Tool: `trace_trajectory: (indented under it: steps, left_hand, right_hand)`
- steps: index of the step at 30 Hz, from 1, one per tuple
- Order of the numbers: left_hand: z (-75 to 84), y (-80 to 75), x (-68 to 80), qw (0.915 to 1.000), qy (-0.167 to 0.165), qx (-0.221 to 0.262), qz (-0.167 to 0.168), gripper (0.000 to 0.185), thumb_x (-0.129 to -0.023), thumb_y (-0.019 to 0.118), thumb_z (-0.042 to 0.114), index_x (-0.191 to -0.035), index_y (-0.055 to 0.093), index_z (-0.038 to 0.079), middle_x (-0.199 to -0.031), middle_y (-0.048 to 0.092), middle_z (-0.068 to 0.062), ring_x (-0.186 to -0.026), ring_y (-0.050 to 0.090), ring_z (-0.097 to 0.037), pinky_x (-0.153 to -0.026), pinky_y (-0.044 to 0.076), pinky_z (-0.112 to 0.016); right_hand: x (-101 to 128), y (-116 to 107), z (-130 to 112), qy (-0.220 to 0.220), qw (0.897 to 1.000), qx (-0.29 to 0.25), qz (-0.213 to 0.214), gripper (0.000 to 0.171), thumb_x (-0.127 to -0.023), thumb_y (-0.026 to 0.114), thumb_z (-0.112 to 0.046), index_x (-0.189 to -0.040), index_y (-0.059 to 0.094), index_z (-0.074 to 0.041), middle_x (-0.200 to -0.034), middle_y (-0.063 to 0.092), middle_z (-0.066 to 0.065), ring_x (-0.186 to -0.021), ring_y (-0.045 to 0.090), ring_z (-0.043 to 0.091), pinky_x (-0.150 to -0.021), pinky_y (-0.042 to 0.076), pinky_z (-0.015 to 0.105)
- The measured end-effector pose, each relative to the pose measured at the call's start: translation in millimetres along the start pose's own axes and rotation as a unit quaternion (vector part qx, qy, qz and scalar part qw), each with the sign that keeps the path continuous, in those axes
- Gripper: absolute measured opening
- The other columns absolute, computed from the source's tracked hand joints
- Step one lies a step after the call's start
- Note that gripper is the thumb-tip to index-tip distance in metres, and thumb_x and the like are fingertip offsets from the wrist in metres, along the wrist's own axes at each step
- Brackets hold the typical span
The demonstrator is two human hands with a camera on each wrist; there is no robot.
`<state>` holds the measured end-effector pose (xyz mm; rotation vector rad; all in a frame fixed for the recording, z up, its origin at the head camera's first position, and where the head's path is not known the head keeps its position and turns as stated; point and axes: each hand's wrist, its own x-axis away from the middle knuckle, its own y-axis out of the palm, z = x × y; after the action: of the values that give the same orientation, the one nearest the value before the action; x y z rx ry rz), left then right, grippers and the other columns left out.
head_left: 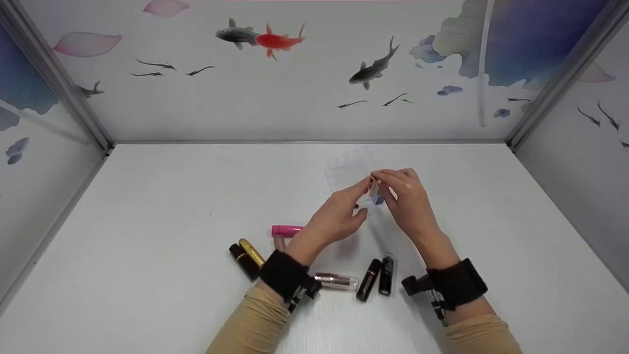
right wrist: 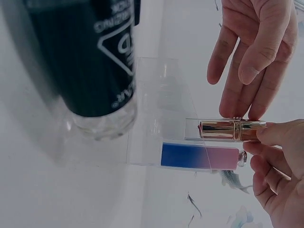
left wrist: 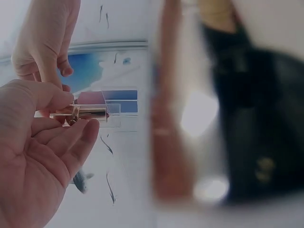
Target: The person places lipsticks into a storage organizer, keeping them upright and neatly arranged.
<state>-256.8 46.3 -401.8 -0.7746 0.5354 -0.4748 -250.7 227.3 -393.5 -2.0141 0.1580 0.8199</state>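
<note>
While the white table (head_left: pixel 172 221) is seen stretching to the fish-painted back wall (head_left: pixel 295 88), a clear plastic organiser (head_left: pixel 350 169) is shown standing just beyond the two hands, with a blue-and-pink strip (right wrist: pixel 199 158) visible along its lower front. Nearer the person, a scatter of lipstick tubes is left lying on the surface — a pink one (head_left: pixel 287 230), a black and a gold one (head_left: pixel 251 251) side by side, a clear-capped one (head_left: pixel 337 280) and two dark ones (head_left: pixel 376 279).

The left hand (head_left: pixel 339 214) is held with its fingers loosely extended, nothing gripped; only the thumb appears to rest on the piece, though contact cannot be told for certain. The right hand (head_left: pixel 405 194) is seen pinching a small gold lipstick in a clear case (right wrist: pixel 232 130) by one end between thumb and fingertips (right wrist: pixel 268 134). The lipstick is held above the table, between both hands, its long axis pointing away from the right fingers toward the organiser — touching or just beside its front edge.
</note>
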Motion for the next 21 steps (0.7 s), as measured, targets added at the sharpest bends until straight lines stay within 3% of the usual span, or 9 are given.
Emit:
trace_trajectory:
  steps: [12, 21]
  left_hand:
    - [-2.7, 2.0, 0.2, 0.9997, 0.0, -0.024, -0.001, 0.065, -0.098, 0.058, 0.01, -0.156, 0.03, 0.004, -0.154, 0.047, -0.012, -0.131, 0.058, -0.023, -0.102, 0.053, -0.033]
    - [-0.3, 2.3, 1.5, 0.9992, -0.024, -0.028, -0.018, 0.066, -0.098, 0.057, 0.013, -0.157, 0.028, 0.006, -0.155, 0.046, -0.01, -0.137, 0.052, -0.022, -0.112, 0.046, -0.033]
  right_hand:
    - [1.0, 2.7, 2.3, -0.009, 1.0, 0.028, -0.005, 0.027, -0.092, 0.068, -0.004, -0.117, 0.075, -0.009, -0.117, 0.074, 0.008, -0.098, 0.057, 0.028, -0.079, 0.056, 0.039]
    - [1.9, 3.4, 3.0, -0.032, 0.998, 0.046, -0.005, 0.029, -0.091, 0.067, 0.0, -0.117, 0.075, -0.008, -0.116, 0.074, 0.01, -0.097, 0.057, 0.029, -0.081, 0.058, 0.038]
